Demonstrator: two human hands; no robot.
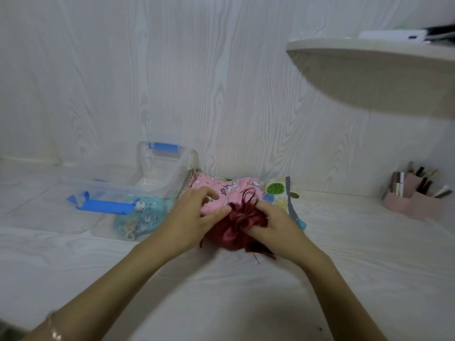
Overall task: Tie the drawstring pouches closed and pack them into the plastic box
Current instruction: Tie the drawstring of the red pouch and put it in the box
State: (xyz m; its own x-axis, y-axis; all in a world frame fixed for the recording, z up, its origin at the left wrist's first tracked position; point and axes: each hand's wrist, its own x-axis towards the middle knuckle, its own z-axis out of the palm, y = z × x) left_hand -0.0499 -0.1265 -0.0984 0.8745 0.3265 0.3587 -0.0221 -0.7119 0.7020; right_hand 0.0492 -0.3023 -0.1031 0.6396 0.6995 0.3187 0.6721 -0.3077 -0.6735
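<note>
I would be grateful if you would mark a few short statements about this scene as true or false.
1. The right hand holds the dark red pouch. True.
2. The dark red pouch lies inside the plastic box. False: it lies on the white surface, to the right of the box.
3. A blue pouch lies in the plastic box. True.
4. The pink pouch lies nearer the person than the dark red pouch. False: it lies behind it, towards the wall.
5. The box has red latches. False: it has blue latches.
6. A pink organiser stands at the far right. True.
</note>
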